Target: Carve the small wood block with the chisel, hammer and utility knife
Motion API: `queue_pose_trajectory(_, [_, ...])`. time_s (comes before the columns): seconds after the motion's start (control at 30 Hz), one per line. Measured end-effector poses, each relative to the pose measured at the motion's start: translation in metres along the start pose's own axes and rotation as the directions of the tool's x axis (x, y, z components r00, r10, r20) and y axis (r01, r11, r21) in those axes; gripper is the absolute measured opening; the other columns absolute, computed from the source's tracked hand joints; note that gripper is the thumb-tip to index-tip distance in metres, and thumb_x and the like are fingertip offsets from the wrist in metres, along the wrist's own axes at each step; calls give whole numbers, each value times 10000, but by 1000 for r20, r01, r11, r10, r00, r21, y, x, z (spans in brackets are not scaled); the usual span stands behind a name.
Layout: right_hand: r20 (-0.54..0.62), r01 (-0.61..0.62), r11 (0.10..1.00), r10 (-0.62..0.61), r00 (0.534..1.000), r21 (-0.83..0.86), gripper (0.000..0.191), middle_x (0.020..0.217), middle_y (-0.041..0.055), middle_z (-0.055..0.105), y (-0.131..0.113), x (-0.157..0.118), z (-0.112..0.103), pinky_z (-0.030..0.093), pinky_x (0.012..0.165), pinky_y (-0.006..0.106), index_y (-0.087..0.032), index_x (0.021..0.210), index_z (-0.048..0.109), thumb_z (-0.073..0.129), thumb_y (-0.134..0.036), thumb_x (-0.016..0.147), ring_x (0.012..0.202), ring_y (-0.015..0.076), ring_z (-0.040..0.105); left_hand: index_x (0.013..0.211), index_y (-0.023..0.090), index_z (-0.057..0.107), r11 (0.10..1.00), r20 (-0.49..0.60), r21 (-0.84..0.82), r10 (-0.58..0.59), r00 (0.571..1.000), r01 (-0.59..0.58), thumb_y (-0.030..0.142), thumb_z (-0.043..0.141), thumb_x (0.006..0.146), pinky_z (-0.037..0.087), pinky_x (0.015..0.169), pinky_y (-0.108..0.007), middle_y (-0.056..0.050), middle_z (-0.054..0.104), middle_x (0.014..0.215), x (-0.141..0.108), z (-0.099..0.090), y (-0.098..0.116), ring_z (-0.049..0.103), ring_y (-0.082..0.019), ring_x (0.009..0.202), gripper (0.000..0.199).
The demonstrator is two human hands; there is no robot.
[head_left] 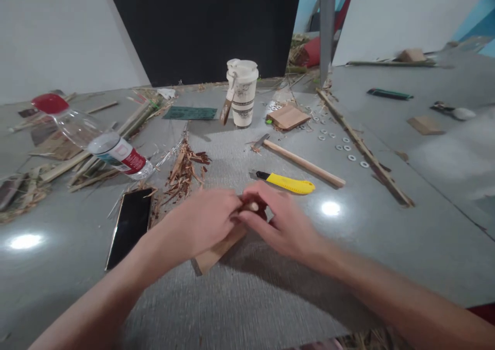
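Note:
My left hand (211, 213) is closed over a light brown wooden block (218, 252), whose lower end shows beneath its palm. My right hand (284, 218) meets it from the right, with thumb and forefinger curled together. Between the two hands a small pale rounded end (252, 206) peeks out; the fingers hide most of it, so I cannot tell what it belongs to. Just beyond the right hand lies a yellow utility knife (290, 182). Behind the knife rests a small hammer-like tool (303, 162) with a wooden handle. Reddish-brown shavings (185, 169) are heaped beyond my left hand.
A phone (131, 229) and a tilted plastic bottle (108, 146) are on the left. A white cup (244, 95) with a brush (228, 102) stands at the back. Metal washers (351, 157) and a long wood strip (363, 146) lie to the right.

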State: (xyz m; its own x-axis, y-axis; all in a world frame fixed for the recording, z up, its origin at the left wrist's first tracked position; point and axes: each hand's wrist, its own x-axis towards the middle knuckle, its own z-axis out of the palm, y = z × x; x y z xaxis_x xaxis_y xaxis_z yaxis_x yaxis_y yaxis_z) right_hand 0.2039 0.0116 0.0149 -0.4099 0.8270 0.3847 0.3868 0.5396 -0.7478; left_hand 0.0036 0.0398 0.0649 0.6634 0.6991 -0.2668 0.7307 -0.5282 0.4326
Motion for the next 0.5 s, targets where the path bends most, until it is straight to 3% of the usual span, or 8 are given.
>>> queue_pose_trajectory(0.17, [-141,29,998,-36,989,-52,108,771,-44,637,18,-6,6,441,630,254,-243,956,582,600,-208,1057,649,120,561,1041,195,717,964,-38,252,-76,996,83,204,445,1072,562,822,-418,-84,763,1038,-3,6,12,758,-286,933,274])
queue_pose_trajectory(0.3, [-250,-18,993,-12,968,-118,115,755,-43,615,43,-9,-3,432,606,270,-254,963,547,592,-204,1056,634,138,553,1266,197,671,872,-94,406,-257,962,273,304,625,1022,551,705,-422,-133,754,1188,-12,1,14,776,-379,1005,271])
queue_pose_trajectory(0.4, [-243,-49,982,3,970,-183,108,779,-20,647,58,-9,-8,448,609,290,-252,961,584,619,-186,1039,666,165,593,1008,225,720,773,-69,502,-412,908,389,209,617,981,408,586,-365,-89,762,894,-29,-9,9,750,-331,781,108])
queue_pose_trajectory(0.5, [-209,-29,967,-26,977,-252,80,1137,102,758,59,-8,-11,543,895,438,-237,963,672,652,-183,1019,1065,280,699,766,269,653,797,-91,482,-367,926,363,317,524,1057,263,573,-361,-34,670,688,-51,-22,0,617,-250,608,322])
